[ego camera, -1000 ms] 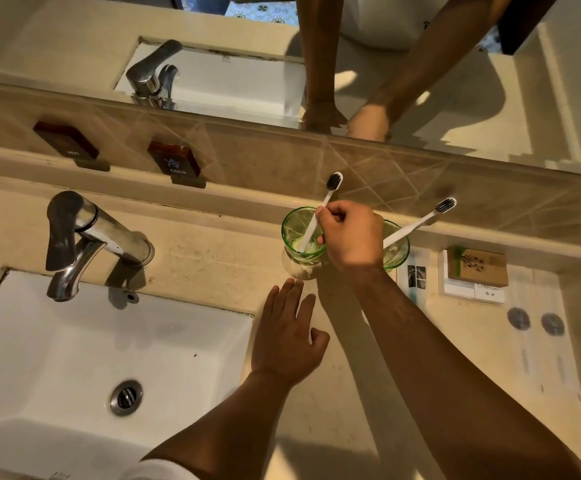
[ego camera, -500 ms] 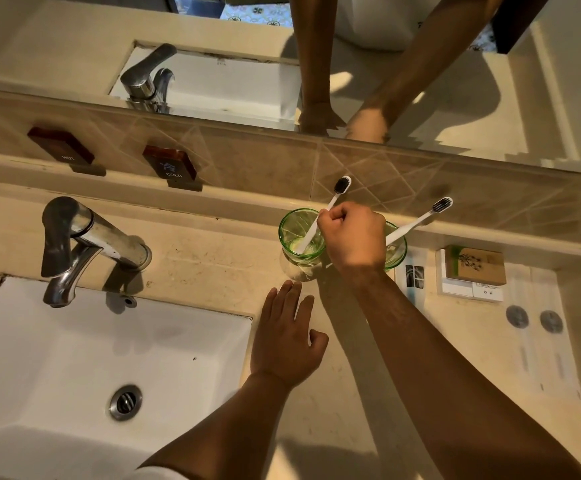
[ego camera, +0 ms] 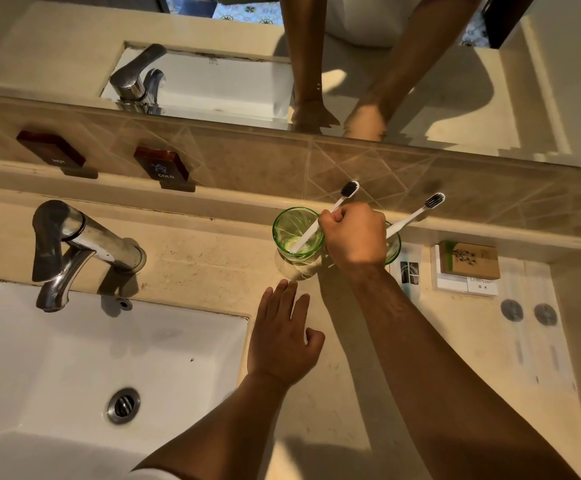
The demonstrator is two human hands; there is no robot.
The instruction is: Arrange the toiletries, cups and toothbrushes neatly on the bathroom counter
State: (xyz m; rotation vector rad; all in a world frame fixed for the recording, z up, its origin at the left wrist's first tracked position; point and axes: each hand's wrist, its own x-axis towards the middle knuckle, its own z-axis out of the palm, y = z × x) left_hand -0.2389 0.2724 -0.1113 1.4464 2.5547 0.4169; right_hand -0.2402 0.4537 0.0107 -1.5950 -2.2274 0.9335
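Two green glass cups stand at the back of the beige counter. In the left cup leans a white toothbrush with dark bristles, and my right hand is closed around its handle above the rim. The right cup is mostly hidden behind that hand; a second white toothbrush leans out of it to the right. My left hand lies flat on the counter in front of the cups, fingers spread, holding nothing.
A white sink with a chrome faucet fills the left. Right of the cups lie a small sachet, a brown soap box on white packets, and flat wrapped items. A mirror runs above the tiled backsplash.
The toothbrush in my right hand has tilted further to the right in the left cup. My left hand stays flat on the counter.
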